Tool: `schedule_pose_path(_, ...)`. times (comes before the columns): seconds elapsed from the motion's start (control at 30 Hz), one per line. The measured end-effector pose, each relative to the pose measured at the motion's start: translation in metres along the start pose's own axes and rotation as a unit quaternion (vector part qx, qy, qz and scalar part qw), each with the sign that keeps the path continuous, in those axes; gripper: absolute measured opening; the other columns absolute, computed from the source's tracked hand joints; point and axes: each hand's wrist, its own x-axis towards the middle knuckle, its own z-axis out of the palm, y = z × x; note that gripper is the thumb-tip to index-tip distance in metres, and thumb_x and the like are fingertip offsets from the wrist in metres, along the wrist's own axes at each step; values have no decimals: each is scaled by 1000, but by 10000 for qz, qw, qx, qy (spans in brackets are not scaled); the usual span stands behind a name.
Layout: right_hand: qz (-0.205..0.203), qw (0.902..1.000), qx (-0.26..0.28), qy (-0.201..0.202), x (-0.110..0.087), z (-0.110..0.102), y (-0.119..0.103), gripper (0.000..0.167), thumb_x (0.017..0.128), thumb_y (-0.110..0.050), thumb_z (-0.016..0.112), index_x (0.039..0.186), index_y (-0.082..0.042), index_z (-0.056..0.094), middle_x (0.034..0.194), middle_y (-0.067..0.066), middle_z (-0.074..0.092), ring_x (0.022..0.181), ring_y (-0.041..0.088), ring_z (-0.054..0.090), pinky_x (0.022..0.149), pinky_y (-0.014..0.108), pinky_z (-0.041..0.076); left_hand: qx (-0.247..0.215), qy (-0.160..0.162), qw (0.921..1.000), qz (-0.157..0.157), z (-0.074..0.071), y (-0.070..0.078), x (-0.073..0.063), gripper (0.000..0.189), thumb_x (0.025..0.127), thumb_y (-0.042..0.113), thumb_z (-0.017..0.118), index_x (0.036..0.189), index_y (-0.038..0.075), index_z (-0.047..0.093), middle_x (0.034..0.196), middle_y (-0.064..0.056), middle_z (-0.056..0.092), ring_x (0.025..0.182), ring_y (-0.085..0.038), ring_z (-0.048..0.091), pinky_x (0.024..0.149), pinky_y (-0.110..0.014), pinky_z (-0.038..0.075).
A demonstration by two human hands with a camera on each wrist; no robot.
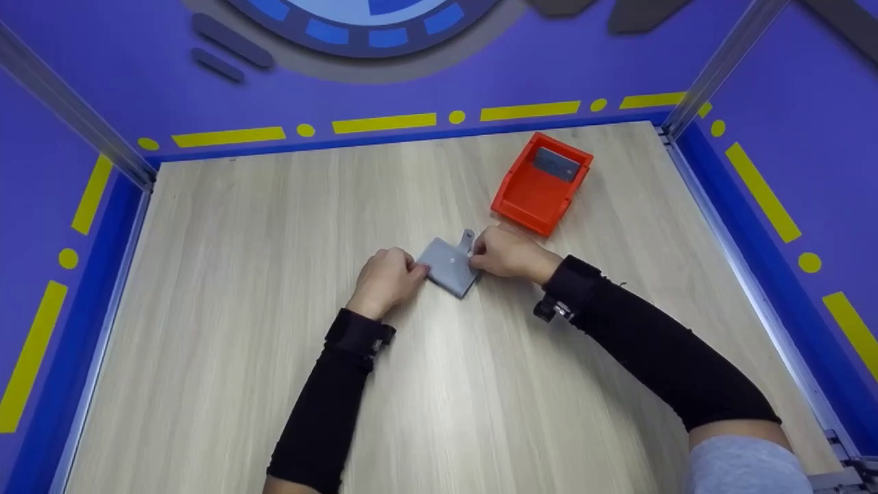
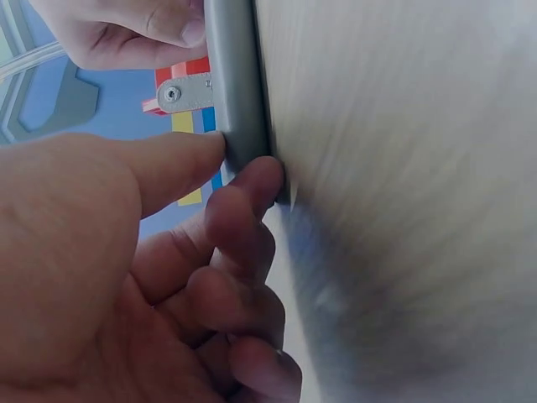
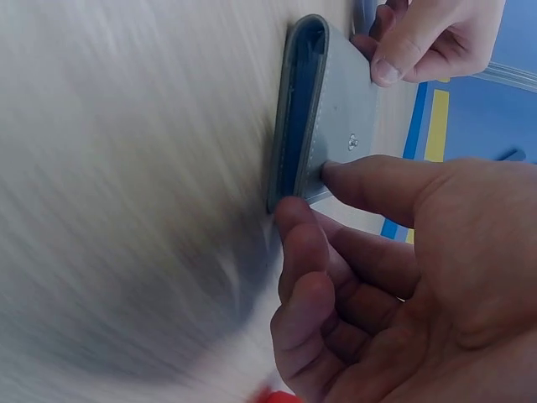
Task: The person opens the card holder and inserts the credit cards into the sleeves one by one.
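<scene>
A small grey folded card wallet (image 1: 447, 269) lies on the wooden table between both hands. Its strap (image 1: 467, 241) with a metal snap sticks out from the far side, unfastened. My left hand (image 1: 385, 280) pinches the left edge, the rounded fold in the left wrist view, between thumb and forefinger. At the opposite edge, my right hand (image 1: 509, 254) pinches the wallet, thumb on the cover (image 3: 342, 117) and forefinger at the lower edge. The right wrist view shows the layered open side and a snap stud (image 3: 352, 142) on the cover.
Beyond the right hand stands a red plastic bin (image 1: 531, 199), with a grey card-like piece (image 1: 556, 165) at its far end. Blue panels with yellow marks wall the table (image 1: 240, 226) at the back and sides.
</scene>
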Motion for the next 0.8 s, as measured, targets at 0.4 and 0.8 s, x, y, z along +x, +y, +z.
schedule_pose_path(0.4,9,9999,89,96,-2,6,-1,23,103,-28,74,87,-13,83,68,-5,55,71,18,53,65,31,38,384,-25,9987,-344,-5,12,7,36,104,41,74,88,9,81,84,-3,71,72,-20,61,66,-36,45)
schedule_pose_path(0.8,-70,9984,128,540,-15,26,-8,33,102,-30,76,74,-12,80,77,-2,62,71,16,54,63,29,41,479,459,9974,-264,3,15,10,42,105,34,70,67,18,65,76,-1,63,71,-21,59,66,-39,45)
